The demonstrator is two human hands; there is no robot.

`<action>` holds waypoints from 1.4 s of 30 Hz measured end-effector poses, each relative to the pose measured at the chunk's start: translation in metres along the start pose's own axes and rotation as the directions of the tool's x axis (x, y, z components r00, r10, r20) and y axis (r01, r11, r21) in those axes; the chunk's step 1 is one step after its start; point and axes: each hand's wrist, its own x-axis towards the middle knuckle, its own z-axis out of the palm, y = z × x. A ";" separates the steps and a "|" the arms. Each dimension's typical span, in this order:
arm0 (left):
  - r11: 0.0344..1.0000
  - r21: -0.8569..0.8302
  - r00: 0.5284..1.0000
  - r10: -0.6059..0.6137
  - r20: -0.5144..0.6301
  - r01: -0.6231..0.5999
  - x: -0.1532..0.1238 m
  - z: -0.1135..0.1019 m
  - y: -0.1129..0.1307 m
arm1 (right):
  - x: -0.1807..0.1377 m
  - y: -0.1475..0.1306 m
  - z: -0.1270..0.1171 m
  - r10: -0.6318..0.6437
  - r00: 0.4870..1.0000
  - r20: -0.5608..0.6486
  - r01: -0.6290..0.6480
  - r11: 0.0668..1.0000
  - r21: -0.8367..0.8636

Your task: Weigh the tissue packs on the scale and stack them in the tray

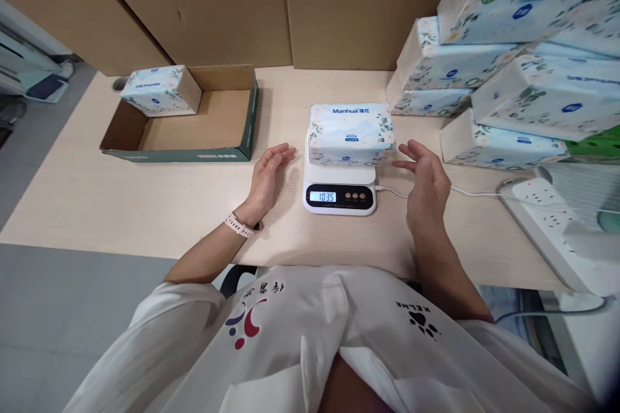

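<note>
From here I see a tissue pack [351, 134] on the scale [339, 175], left hand [266, 181] loosely spread at its nine o'clock, right hand [427, 184] spread at three.

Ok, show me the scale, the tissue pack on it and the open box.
Scale [340, 196], head view: black panel.
Tissue pack [351, 132], head view: printed face.
Open box [198, 132], head view: bare bottom.

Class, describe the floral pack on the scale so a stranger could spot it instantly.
On the pale table, between the left hand and the right hand, stands a white scale with a lit display. The floral pack lies on it. Unlike the pack in the box and the stacked packs at right, it alone rests there.
</note>
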 end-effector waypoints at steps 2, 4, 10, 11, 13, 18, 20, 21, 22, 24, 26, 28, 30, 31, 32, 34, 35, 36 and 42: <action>1.000 0.021 1.000 0.001 0.013 -0.001 0.001 -0.001 0.000 | -0.001 0.001 0.000 -0.005 1.000 0.016 0.005 1.000 0.003; 0.999 0.046 1.000 0.000 0.028 -0.002 0.000 -0.001 0.001 | -0.001 0.002 0.000 -0.008 0.999 0.039 0.008 1.000 0.014; 0.993 0.116 0.989 0.011 0.149 -0.028 -0.005 0.003 0.007 | 0.001 0.009 0.001 0.070 0.984 0.166 -0.074 0.997 0.018; 0.992 0.123 0.987 0.004 0.158 -0.024 -0.006 0.004 0.007 | 0.002 0.009 0.000 0.080 0.981 0.176 -0.084 0.996 0.016; 0.991 0.134 0.986 -0.008 0.168 -0.015 -0.006 0.005 0.007 | 0.002 0.009 0.000 0.091 0.979 0.183 -0.095 0.995 0.009; 0.988 0.155 0.989 -0.031 0.143 0.008 -0.006 0.006 0.004 | 0.001 0.004 0.001 0.085 0.982 0.171 -0.090 0.996 0.023; 0.988 0.154 0.992 -0.031 0.126 0.011 -0.005 0.006 0.004 | 0.001 0.003 0.001 0.079 0.983 0.166 -0.084 0.996 0.024; 0.988 0.153 0.992 -0.028 0.122 0.010 -0.005 0.006 0.003 | 0.001 0.003 0.001 0.080 0.983 0.163 -0.085 0.996 0.022; 0.988 0.153 0.992 -0.027 0.122 0.008 -0.005 0.006 0.004 | 0.001 0.003 0.001 0.082 0.983 0.163 -0.086 0.996 0.020; 0.988 0.154 0.992 -0.025 0.128 0.005 -0.004 0.007 0.004 | 0.001 0.003 0.000 0.086 0.981 0.172 -0.090 0.996 0.015; 0.989 0.148 0.991 -0.025 0.135 0.004 -0.004 0.007 0.005 | 0.002 0.003 -0.001 0.093 0.979 0.182 -0.096 0.995 0.010; 0.990 0.138 0.990 -0.024 0.138 0.005 -0.004 0.006 0.006 | 0.002 0.003 -0.002 0.100 0.977 0.186 -0.103 0.995 0.004; 0.990 0.140 0.990 -0.027 0.136 0.007 -0.005 0.006 0.006 | 0.001 0.003 -0.002 0.103 0.977 0.184 -0.105 0.994 -0.002; 0.989 0.148 0.991 -0.026 0.134 0.006 -0.006 0.006 0.006 | 0.001 0.004 -0.001 0.099 0.978 0.185 -0.100 0.995 -0.006; 0.987 0.162 0.991 -0.021 0.135 -0.001 -0.006 0.006 0.006 | 0.001 0.004 -0.001 0.094 0.978 0.185 -0.094 0.996 -0.008; 0.980 0.195 0.990 0.000 0.141 -0.028 -0.005 0.007 0.007 | 0.001 0.007 0.000 0.083 0.980 0.181 -0.083 0.997 -0.010; 0.977 0.207 0.989 0.015 0.146 -0.046 -0.004 0.008 0.008 | 0.002 0.008 0.001 0.078 0.981 0.178 -0.078 0.997 -0.008; 0.975 0.215 0.988 0.032 0.153 -0.065 -0.001 0.010 0.010 | 0.003 0.010 0.002 0.074 0.982 0.173 -0.074 0.997 -0.006; 0.977 0.188 0.980 0.066 0.190 -0.102 0.024 0.033 0.030 | 0.010 0.016 0.009 0.072 0.983 0.167 -0.073 0.997 0.000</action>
